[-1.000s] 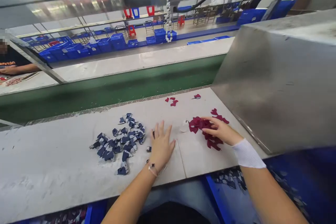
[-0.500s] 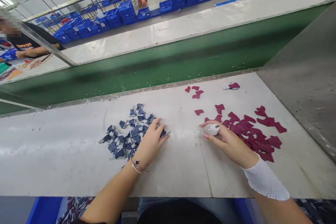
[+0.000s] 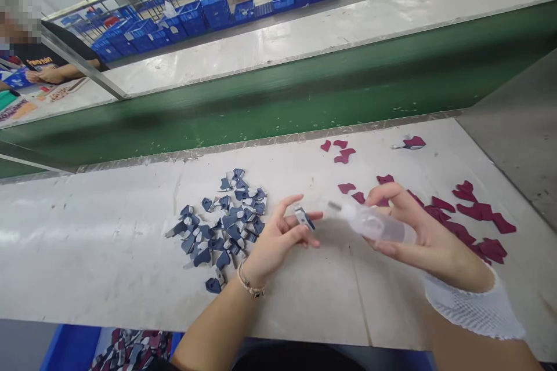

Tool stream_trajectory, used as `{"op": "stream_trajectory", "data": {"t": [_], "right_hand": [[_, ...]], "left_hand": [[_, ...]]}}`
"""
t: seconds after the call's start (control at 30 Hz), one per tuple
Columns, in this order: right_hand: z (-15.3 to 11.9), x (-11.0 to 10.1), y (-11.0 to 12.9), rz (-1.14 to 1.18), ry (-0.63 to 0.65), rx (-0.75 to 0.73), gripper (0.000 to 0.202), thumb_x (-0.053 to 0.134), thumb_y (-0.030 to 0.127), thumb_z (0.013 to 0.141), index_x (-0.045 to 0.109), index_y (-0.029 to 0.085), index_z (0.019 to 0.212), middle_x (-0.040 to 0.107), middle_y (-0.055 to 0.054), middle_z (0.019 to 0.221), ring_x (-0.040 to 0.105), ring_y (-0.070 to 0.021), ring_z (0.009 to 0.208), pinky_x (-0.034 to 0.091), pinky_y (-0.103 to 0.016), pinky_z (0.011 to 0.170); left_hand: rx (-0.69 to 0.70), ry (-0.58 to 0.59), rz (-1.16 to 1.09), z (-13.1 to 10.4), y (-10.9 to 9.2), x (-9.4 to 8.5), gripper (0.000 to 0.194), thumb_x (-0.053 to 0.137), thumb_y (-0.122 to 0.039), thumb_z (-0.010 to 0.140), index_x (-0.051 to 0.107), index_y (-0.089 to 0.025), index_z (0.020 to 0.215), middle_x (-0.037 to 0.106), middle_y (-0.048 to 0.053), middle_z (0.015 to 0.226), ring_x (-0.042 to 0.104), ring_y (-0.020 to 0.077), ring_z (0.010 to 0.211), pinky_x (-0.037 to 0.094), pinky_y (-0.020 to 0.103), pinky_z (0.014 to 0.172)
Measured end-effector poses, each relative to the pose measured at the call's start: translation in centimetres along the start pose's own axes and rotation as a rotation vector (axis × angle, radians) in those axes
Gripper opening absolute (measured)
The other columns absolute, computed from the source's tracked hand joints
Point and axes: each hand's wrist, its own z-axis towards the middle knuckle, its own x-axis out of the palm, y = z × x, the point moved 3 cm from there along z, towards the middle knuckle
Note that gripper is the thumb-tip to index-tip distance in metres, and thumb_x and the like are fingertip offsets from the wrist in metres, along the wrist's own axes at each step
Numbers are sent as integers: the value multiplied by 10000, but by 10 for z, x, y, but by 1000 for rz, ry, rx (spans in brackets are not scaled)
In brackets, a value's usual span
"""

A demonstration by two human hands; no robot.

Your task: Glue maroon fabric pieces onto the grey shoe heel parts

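Note:
My left hand (image 3: pixel 278 237) holds a small navy and grey plastic piece (image 3: pixel 304 218) between its fingers, raised over the table. Facing it, my right hand (image 3: pixel 422 237) is wrapped round a translucent squeeze bottle (image 3: pixel 380 226), tipped sideways with its dark nozzle pointing left at the piece, a short gap apart. Left of my left hand spreads a pile of navy and grey pieces (image 3: pixel 226 232). Maroon flat pieces (image 3: pixel 461 232) lie behind and right of my right hand, partly hidden by it. One maroon and navy joined piece (image 3: pixel 413 142) rests at the back right.
A green panel (image 3: pixel 261 110) rises behind the table (image 3: pixel 87 243), and a metal panel (image 3: pixel 522 110) bounds the right. A blue bin (image 3: pixel 72 348) with mixed pieces sits below the front edge. Another person (image 3: pixel 56 52) works at far left. Blue crates (image 3: pixel 215 6) stand beyond.
My left hand has left the navy pile, lifting one piece and moving right. My right hand has raised the bottle from the table and turned its nozzle to the left.

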Motion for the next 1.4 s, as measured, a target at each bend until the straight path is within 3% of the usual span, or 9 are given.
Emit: {"op": "stream_trajectory", "data": {"t": [0.1, 0.23, 0.33, 0.47, 0.63, 0.73, 0.87, 1.2, 1.4], "right_hand": [[3, 3, -7, 81, 58, -37, 340, 805, 453, 833, 672, 268, 1086, 609, -41, 888, 564, -143, 693, 469, -244, 579], [8, 7, -15, 236, 143, -42, 420, 830, 547, 793, 686, 251, 1054, 622, -22, 754, 555, -130, 611, 432, -223, 534], [14, 12, -15, 286, 172, -2, 438, 798, 609, 806, 688, 224, 984, 613, -32, 732, 553, -140, 597, 438, -245, 528], [18, 15, -12, 339, 180, 48, 464, 753, 664, 820, 666, 212, 884, 552, -27, 684, 508, -137, 551, 412, -261, 491], [3, 15, -5, 401, 137, 54, 482, 738, 676, 824, 646, 218, 941, 550, -26, 676, 440, -110, 501, 345, -251, 466], [-22, 19, -2, 430, 89, 40, 451, 743, 652, 830, 643, 249, 1007, 598, -37, 715, 494, -127, 534, 381, -254, 495], [-66, 23, 1, 438, 27, 16, 488, 774, 625, 812, 628, 292, 1137, 626, -39, 713, 544, -151, 577, 431, -260, 540], [-142, 32, 12, 369, -44, -120, 576, 911, 460, 723, 604, 208, 1140, 607, -11, 728, 545, -120, 633, 430, -219, 576], [-166, 36, 32, 414, -66, -91, 236, 719, 325, 947, 595, 152, 1050, 530, 34, 800, 476, -67, 634, 414, -178, 567]], "left_hand": [[15, -57, 170, 1, 7, -6, 829, 940, -300, 706, 495, -255, 1404, 747, -13, 876, 697, 95, 681, 524, 208, 690], [16, -81, 463, 3, 10, -7, 546, 901, -410, 733, 572, -215, 1122, 617, -69, 615, 558, 83, 519, 368, 184, 497], [36, -60, 643, 5, 13, -5, 394, 815, -453, 806, 559, -215, 988, 603, -61, 582, 551, 98, 500, 358, 194, 481], [286, -168, 912, 8, 9, -4, 261, 776, -390, 814, 615, -212, 917, 515, -75, 581, 493, 92, 508, 393, 218, 523], [458, -354, 1012, 16, 1, -13, 230, 749, -350, 835, 651, -219, 997, 699, 16, 886, 637, 168, 808, 494, 356, 937], [498, -438, 1017, 19, -1, -19, 190, 732, -318, 858, 651, -218, 998, 650, -19, 774, 607, 165, 757, 404, 439, 1109], [509, -489, 997, 3, -2, -18, 191, 739, -295, 846, 650, -212, 994, 586, -32, 714, 574, 166, 709, 483, 370, 915], [423, -376, 972, -79, 13, -2, 351, 839, -402, 733, 602, -184, 870, 527, -64, 656, 489, 113, 599, 397, 248, 611], [242, -164, 995, -89, 47, 1, 414, 870, -340, 666, 599, -178, 935, 550, -69, 649, 501, 110, 604, 370, 231, 588]]}}
